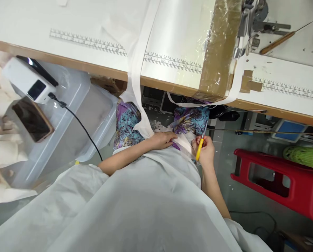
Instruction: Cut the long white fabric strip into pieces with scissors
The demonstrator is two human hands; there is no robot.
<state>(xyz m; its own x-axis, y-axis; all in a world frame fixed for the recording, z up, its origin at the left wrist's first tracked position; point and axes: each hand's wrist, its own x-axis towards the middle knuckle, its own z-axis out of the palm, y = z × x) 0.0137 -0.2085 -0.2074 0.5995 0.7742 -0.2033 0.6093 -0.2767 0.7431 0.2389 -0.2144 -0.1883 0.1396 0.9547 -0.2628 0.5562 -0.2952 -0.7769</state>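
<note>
Over my lap, my left hand (163, 140) is closed on a white fabric strip (143, 124), fingers pressing it flat. The strip runs up over the table edge. To the right, my right hand (206, 150) is closed round a slim tool with a yellow handle (199, 149) and a narrow metal end pointing away from me; its exact kind is unclear. The right fingertips also meet the edge of the pale fabric (185, 144) stretched between both hands. Small white scraps (159, 126) lie beyond my left hand.
A white table (177, 78) with printed rulers and brown tape (219, 52) spans ahead. Metal machine parts (244, 31) and a wooden-handled awl (277, 42) are at upper right. A plastic bin (75, 101) with a phone (33, 119) stands left, a red stool (266, 175) right.
</note>
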